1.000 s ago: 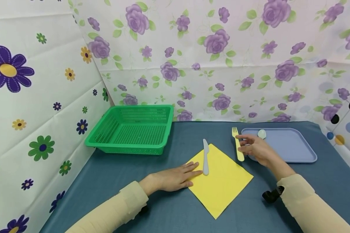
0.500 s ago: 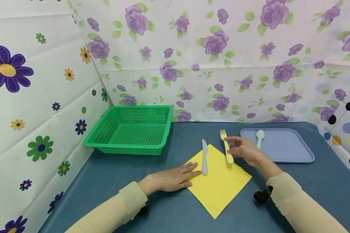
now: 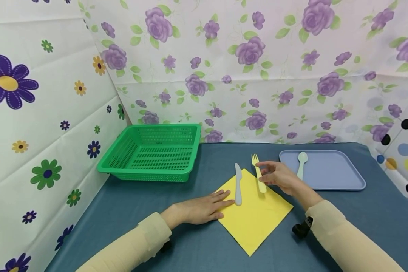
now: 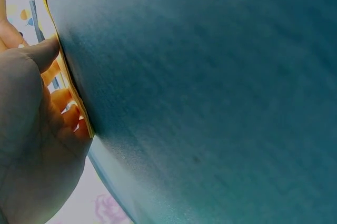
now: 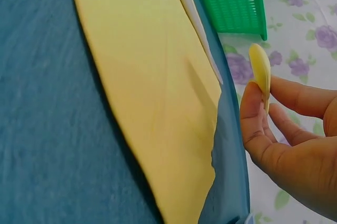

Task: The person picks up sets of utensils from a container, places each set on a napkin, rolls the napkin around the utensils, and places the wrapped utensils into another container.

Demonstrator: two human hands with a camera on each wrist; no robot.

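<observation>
Lay fork (image 3: 258, 172) level beside knife (image 3: 238, 190)
Pinched in right grip (image 3: 277, 176); aim tines (image 3: 254, 158) at surface's (image 3: 176, 249) far edge (press napkin (image 3: 255, 223) under spread left grip (image 3: 204, 208)).

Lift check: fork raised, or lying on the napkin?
Raised: right wrist view shows the right hand pinching the fork, clear of the napkin.

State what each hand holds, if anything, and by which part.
The right hand pinches the fork by its handle; the left hand holds nothing, resting on the napkin.
</observation>
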